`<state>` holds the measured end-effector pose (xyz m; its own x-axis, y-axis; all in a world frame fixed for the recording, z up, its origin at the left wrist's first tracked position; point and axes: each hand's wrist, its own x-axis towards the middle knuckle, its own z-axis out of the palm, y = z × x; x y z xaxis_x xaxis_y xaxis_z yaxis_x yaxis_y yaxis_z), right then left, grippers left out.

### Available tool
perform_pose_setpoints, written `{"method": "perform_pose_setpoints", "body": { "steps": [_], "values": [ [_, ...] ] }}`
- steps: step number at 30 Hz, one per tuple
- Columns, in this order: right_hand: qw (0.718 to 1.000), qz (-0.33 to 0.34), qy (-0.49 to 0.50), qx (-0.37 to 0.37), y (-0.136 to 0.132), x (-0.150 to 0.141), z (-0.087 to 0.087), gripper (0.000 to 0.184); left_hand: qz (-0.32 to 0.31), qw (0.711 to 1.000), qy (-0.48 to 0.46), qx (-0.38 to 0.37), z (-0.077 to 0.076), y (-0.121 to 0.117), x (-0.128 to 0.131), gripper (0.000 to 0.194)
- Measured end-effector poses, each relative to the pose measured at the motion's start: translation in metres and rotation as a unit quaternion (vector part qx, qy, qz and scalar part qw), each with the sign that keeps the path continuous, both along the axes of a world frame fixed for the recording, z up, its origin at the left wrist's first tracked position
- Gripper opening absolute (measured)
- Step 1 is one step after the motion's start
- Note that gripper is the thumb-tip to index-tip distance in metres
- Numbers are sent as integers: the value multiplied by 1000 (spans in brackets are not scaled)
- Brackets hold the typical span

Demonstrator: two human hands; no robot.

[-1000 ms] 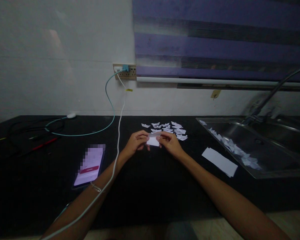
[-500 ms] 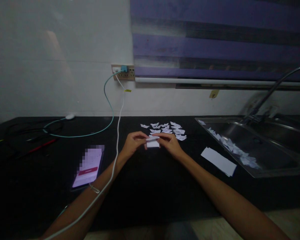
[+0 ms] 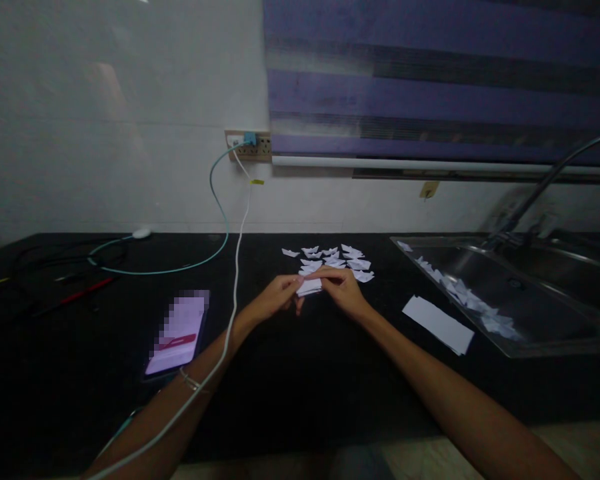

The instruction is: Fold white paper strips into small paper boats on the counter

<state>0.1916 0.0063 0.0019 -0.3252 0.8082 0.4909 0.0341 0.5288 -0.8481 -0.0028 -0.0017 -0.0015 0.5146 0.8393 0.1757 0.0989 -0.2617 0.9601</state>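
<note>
Between my two hands is a small folded piece of white paper [image 3: 309, 287], held just above the black counter. My left hand [image 3: 279, 295] pinches its left edge, with a fingertip showing below. On the right edge, my right hand [image 3: 344, 288] grips it with thumb underneath and fingers along the top. Directly behind the hands lie several folded paper boats [image 3: 353, 254], grouped in loose rows. To the right rests a stack of white paper sheets [image 3: 439, 324].
A phone [image 3: 177, 333] with a lit screen lies by my left forearm. A white cable [image 3: 236, 280] hangs across that arm from the wall socket [image 3: 250, 145]. More folded white papers [image 3: 460, 293] line the edge of the metal sink [image 3: 530, 347] at right.
The paper has been folded over and now shows a shorter, slightly tilted face. My left hand has shifted a little lower, and its fingers have closed in on the paper.
</note>
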Motion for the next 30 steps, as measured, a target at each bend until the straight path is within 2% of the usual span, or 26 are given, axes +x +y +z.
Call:
{"method": "perform_pose_setpoints", "body": {
  "steps": [5, 7, 11, 21, 30],
  "values": [
    [994, 9, 42, -105, 2, -1, -4, 30, 19, 998, 24, 53, -5, 0, 0, 52],
    [991, 21, 31, -132, 4, -2, -8, 30, 23, 997, 46, 65, -7, 1, -1, 51],
    [991, 26, -15, -127, 7, -3, -12, 30, 33, 992, 89, 85, -7, -1, -1, 49],
    [990, 44, 6, -136, 6, 0, -6, 27, 25, 993, 92, 63, -5, -4, -2, 44],
    [993, 18, -15, -118, 6, 1, -4, 24, 54, 988, 130, 59, -7, -5, -2, 50]
  ]
}}
